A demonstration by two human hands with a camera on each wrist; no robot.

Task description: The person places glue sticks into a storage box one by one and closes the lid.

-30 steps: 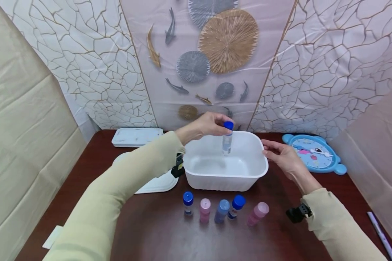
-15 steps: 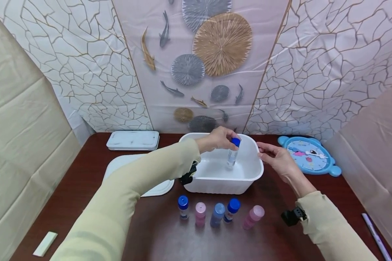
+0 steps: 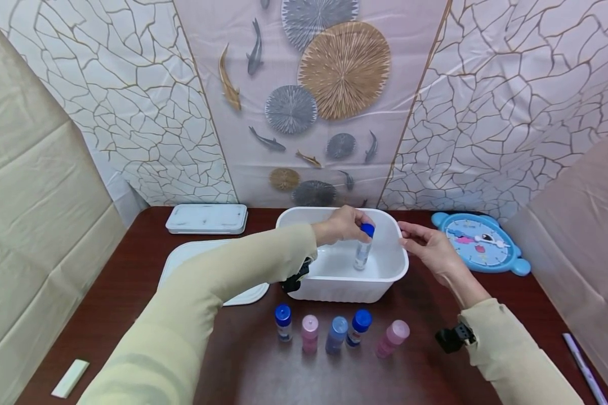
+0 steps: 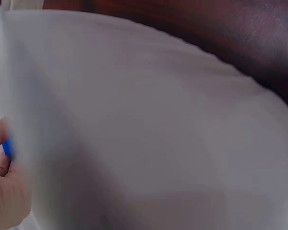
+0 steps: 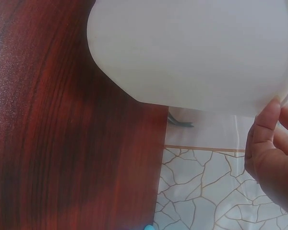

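Observation:
My left hand [image 3: 342, 226] reaches into a white plastic storage box [image 3: 347, 290] and pinches a small clear bottle [image 3: 362, 256] by its blue cap. The bottle is nearly upright, low inside near the box's right end. In the left wrist view the box wall covers most of the picture; only some fingers and a bit of the blue cap [image 4: 7, 147] show at the left edge. My right hand [image 3: 433, 248] pinches the box's right rim between thumb and fingers, as the right wrist view also shows.
Several small bottles stand in front of the box, among them a pink bottle [image 3: 309, 335] and a light blue bottle [image 3: 336, 336]. A white lid [image 3: 187, 254] and white case [image 3: 206, 219] lie left. A blue clock [image 3: 481, 242] and a pen [image 3: 582, 365] are right; a white block [image 3: 71, 378] lies front left.
My left hand has lowered the blue-capped bottle deeper into the box and a little to the right. My right hand stays at the rim. The head view has shifted slightly.

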